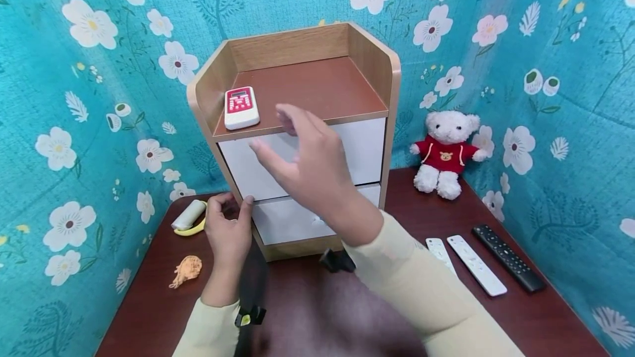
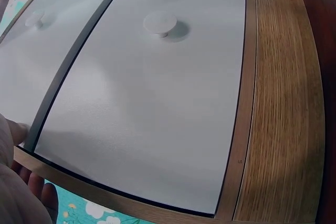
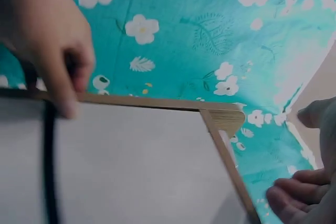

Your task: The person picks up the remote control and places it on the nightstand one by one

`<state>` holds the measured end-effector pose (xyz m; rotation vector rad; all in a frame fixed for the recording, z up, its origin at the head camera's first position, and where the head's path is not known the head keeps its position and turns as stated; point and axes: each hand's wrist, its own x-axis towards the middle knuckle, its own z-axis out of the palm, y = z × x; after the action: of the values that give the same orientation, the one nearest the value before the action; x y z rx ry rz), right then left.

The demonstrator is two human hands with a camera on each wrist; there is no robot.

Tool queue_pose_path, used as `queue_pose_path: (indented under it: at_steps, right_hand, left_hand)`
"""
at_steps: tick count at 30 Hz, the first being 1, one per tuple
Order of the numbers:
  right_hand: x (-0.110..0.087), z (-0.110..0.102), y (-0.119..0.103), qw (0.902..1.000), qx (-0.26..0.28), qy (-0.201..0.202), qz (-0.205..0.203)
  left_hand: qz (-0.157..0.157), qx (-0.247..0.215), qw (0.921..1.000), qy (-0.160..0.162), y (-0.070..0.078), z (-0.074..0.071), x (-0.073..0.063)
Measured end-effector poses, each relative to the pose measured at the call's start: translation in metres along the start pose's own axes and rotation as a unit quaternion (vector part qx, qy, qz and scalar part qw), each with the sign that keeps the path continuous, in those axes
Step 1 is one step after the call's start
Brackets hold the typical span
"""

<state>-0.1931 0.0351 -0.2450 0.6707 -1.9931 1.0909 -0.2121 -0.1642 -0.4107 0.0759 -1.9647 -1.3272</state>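
Dark reddish tabletop [image 1: 144,313], semi-gloss, runs from the near side to the cloth. Person's right hand [image 1: 315,167] hangs in front of the upper drawer [image 1: 364,147]: fingers loosely bent, thumb apart, grasping nothing; right wrist view shows air between it and the cabinet [image 1: 307,87]. Three slim plastic remotes at right: short white remote [image 1: 439,255], long white remote [image 1: 476,264], black remote [image 1: 508,258], the last nearest the right edge, small gaps between them. Opposite side: stringy orange bundle [image 1: 187,270], crumpled, between cabinet and left edge. Left hand [image 1: 229,234] grips the cabinet's left side edge, thumb on white front by the divider strip [image 2: 77,51], fingers behind the wood. Just past it: pale roll [image 1: 189,215] with curved yellow handle. Cabinet stands upright mid-table, wood-grain sides, rounded corners; upper drawer and lower drawer [image 1: 283,222] smooth white, flush, round knobs. Brown top walled on three sides; red-and-white calculator [image 1: 241,108] lies front-left on it. Fluffy white bear [image 1: 445,150], red hoodie, sits back right. Teal floral cloth [image 1: 516,70] hangs wrinkled behind.
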Motion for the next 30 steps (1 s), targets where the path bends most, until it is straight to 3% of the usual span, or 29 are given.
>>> queue_pose_path:
  at_steps: [5, 9, 16, 21, 30]
  right_hand:
    - [-0.048, 0.0, 0.028, 0.9936, 0.04, 0.097, -0.04]
    - [-0.086, 0.0, 0.055, 0.99, 0.029, 0.136, -0.022]
    - [-0.149, -0.022, 0.115, 0.9845, -0.037, 0.162, 0.056]
    - [-0.184, -0.045, 0.148, 0.9759, -0.09, 0.158, 0.122]
    - [-0.234, -0.069, 0.18, 0.9484, -0.167, 0.15, 0.224]
  left_hand:
    - [-0.015, -0.003, 0.9999, 0.006, 0.001, 0.0, 0.0]
    - [-0.029, 0.003, 0.9995, 0.007, 0.002, -0.001, -0.002]
    - [-0.031, 0.002, 0.9995, -0.004, -0.002, 0.004, -0.006]
    - [-0.041, 0.006, 0.9991, -0.005, -0.003, 0.002, -0.009]
    - [-0.026, 0.0, 0.9997, -0.004, -0.003, 0.0, -0.002]
